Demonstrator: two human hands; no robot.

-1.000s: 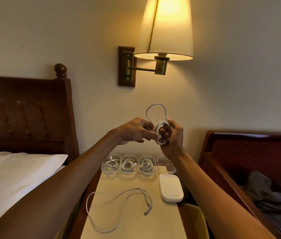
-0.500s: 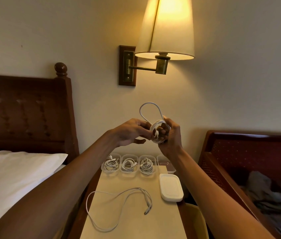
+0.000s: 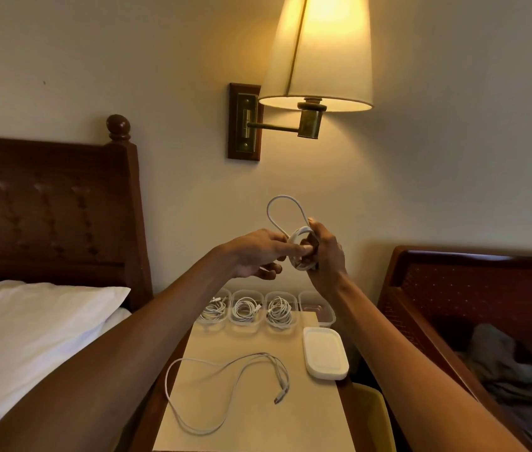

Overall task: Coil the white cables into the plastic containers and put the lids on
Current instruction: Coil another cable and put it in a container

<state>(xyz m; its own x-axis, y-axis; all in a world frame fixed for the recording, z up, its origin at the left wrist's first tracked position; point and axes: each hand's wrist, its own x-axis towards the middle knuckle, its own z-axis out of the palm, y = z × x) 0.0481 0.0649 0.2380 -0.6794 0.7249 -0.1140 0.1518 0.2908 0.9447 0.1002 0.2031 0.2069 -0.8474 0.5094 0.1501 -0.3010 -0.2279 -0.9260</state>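
Observation:
Above the nightstand I hold a white cable [image 3: 300, 246] wound into a small coil, with one loose loop [image 3: 282, 207] standing up above it. My right hand [image 3: 326, 252] grips the coil. My left hand [image 3: 258, 252] pinches the cable at the coil's left side. Below, three clear plastic containers [image 3: 245, 308] at the back of the nightstand each hold a coiled white cable. A fourth container [image 3: 320, 313] to their right has no cable in it. Another white cable [image 3: 225, 386] lies uncoiled on the beige surface. A stack of white lids [image 3: 325, 352] lies at the right.
The nightstand [image 3: 258, 429] stands between a bed with a white pillow [image 3: 29, 321] on the left and a dark wooden chair [image 3: 470, 288] holding grey cloth on the right. A lit wall lamp [image 3: 320, 53] hangs above my hands. Something yellow [image 3: 372, 415] sits at the nightstand's front right.
The loose loop above the coil has shifted left and both hands have moved slightly left while winding. The things on the nightstand have not moved.

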